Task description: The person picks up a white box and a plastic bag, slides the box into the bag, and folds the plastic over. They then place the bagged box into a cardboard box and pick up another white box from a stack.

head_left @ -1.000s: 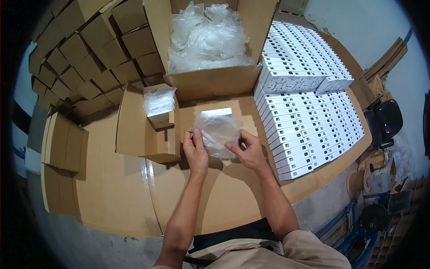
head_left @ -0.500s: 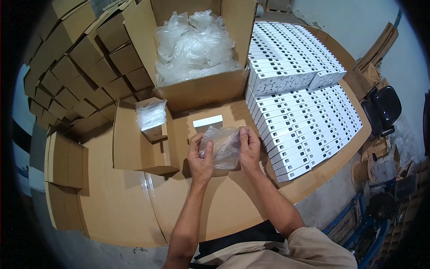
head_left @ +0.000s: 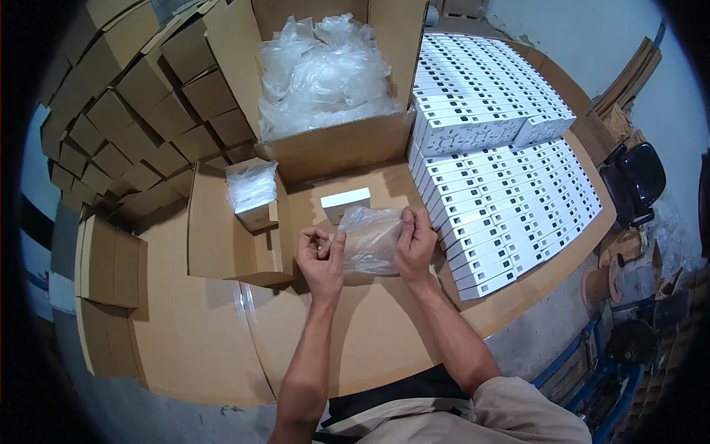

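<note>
A clear plastic bag (head_left: 368,240) is stretched between my two hands above the cardboard surface. My left hand (head_left: 322,259) pinches the bag's left edge between thumb and fingers. On the other side my right hand (head_left: 416,244) is closed on the bag's right edge. One white box (head_left: 346,201) lies just beyond the bag, partly covered by it. To the left stands an open small carton (head_left: 214,237) with plastic-wrapped items (head_left: 251,189) in it.
A large open carton (head_left: 333,152) full of clear bags (head_left: 325,74) stands at the back. Stacked white boxes (head_left: 510,214) fill the right side. Brown cartons (head_left: 137,111) are piled at the left, with more (head_left: 111,263) at the near left. A black chair (head_left: 640,174) stands far right.
My left hand has shifted a little left, and the bag is now spread flatter and wider between both hands. The right hand has moved slightly to the right.
</note>
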### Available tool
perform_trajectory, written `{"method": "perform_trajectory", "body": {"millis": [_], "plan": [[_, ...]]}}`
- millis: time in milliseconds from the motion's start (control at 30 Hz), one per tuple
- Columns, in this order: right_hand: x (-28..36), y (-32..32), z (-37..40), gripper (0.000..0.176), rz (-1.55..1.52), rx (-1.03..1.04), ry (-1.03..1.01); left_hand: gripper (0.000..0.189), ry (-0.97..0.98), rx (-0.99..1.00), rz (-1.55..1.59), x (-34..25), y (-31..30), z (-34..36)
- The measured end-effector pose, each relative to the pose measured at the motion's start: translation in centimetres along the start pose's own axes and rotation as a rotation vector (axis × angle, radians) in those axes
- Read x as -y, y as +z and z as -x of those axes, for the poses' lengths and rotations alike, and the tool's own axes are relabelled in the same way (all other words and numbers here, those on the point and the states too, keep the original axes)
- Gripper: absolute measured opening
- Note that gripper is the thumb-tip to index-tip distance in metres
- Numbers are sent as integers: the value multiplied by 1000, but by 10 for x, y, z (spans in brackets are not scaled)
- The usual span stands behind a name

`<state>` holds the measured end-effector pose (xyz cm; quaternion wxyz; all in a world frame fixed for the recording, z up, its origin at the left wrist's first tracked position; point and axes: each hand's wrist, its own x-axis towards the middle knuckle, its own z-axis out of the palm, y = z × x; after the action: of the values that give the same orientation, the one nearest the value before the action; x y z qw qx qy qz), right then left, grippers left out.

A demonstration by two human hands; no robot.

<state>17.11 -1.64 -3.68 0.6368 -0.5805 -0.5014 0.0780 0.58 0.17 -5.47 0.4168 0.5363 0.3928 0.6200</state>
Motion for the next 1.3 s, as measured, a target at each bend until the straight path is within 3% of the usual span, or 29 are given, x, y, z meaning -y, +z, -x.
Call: {"method": "perform_trajectory", "body": {"millis": [100,200,300,500,600,700,800,900,1033,1200,1300], "plan": [[-2,-7,0,9,10,97,-18,21,-11,-41,162,-9,10,-6],[-2,-9,0,3,34,186,-99,20,-340,63,190,-7,1,-4],[0,-10,0,1,35,260,-125,26,-412,136,-63,-16,-2,-5],[2,-4,4,4,1,313,-27,26,-70,-113,-63,-10,6,-2],[3,-5,3,8,1,272,40,26,-145,-182,-78,-13,6,-3],[0,-5,1,12,1,235,90,28,-72,-99,-89,-15,5,-1],[3,-4,0,13,6,217,111,30,-174,97,-322,-10,5,8],[9,-2,0,16,-50,220,204,30,-91,-58,-309,-5,15,9],[20,2,8,22,-107,298,296,31,-67,-123,-330,-17,17,3],[13,8,11,20,-6,268,208,31,-11,-128,-427,-9,8,0],[12,7,10,19,-22,258,167,24,-44,-99,-228,-3,6,-3]]}}
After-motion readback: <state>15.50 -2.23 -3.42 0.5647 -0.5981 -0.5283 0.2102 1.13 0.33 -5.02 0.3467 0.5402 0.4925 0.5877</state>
